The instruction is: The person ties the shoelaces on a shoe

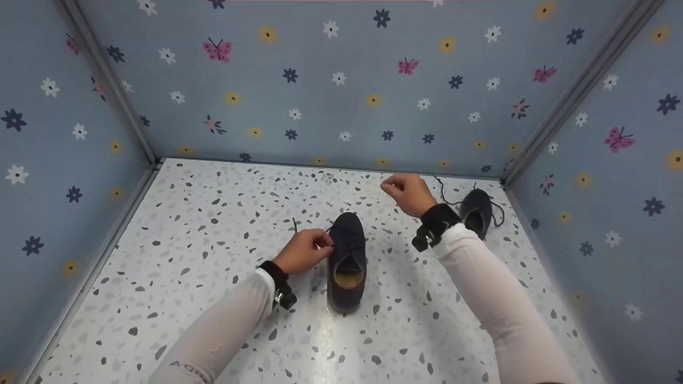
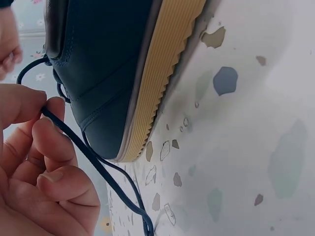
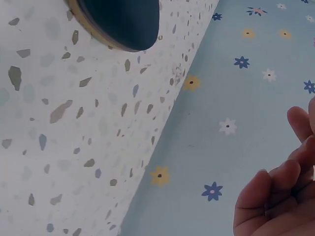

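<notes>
On the head view I have the left hand (image 1: 305,249) reaching in from the lower left, forearm slanting up and across, fingers bent inward at the left side of a dark shoe (image 1: 348,261). The right hand (image 1: 410,193) is raised farther out, well apart from that shoe, its arm slanting up to the left and its fingers bent with the thumb close to them. The shoe stands sole-down on the speckled floor (image 1: 213,229), between my two forearms. Its toe points away from me toward the flowered wall (image 1: 320,80), heel toward me, long axis almost straight up and down in the view. A second shoe (image 1: 476,205) stands by the right wall, toe also pointing away.

On the left wrist view I can read the grip: thumb and forefinger pinch a dark lace (image 2: 96,160), which trails down past the other curled fingers. The shoe is just beyond the fingertips, its long axis slanting from upper right to lower left, toe lowermost.

On the right wrist view a dark toe cap (image 3: 125,22) enters at the top, pointing right and down. The right hand's curled fingers sit at the right edge, partly cut off; I cannot tell whether they hold anything.
</notes>
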The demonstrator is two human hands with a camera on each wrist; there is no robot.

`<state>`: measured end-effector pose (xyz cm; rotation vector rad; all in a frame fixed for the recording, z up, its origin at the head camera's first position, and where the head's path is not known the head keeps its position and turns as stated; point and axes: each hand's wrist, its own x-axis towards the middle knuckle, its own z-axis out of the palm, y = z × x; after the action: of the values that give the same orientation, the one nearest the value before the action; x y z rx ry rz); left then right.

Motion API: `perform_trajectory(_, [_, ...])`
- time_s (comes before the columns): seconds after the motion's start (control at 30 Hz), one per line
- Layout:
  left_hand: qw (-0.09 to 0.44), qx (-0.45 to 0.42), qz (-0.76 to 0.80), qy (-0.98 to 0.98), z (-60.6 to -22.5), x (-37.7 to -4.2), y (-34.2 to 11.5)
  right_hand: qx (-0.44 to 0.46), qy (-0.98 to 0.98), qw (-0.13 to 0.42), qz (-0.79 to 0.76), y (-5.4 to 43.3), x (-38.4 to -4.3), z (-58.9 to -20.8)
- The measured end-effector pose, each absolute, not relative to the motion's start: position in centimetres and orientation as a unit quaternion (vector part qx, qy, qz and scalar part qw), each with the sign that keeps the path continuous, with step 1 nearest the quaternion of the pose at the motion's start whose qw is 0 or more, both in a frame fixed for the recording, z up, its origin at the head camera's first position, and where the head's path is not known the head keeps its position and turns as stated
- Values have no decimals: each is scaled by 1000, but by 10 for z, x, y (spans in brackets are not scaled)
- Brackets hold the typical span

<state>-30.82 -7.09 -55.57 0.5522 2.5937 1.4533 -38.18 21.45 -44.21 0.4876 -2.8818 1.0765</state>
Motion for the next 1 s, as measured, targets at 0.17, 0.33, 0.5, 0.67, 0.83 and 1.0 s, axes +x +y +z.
perform_trajectory(0.17, [56,175,498,847,-557,-310,-72,171,-919,-1,355,217,-370,-466])
perform_trajectory(0.33, [54,171,508,842,-556,-310,-72,218,-912,-38,346,204,-351,-491])
perform_trajectory(0.5, [51,166,514,840,-556,-311,-72,250,-900,-66,351,185,-335,-506])
perform_trajectory(0.67, [47,166,509,843,-556,-311,-72,260,-897,-65,352,168,-329,-511])
perform_trajectory(0.83, [55,162,512,842,-555,-311,-72,260,-899,-90,341,157,-326,-510])
perform_trajectory(1.0, [58,166,516,838,-553,-312,-72,254,-905,-112,323,152,-325,-506])
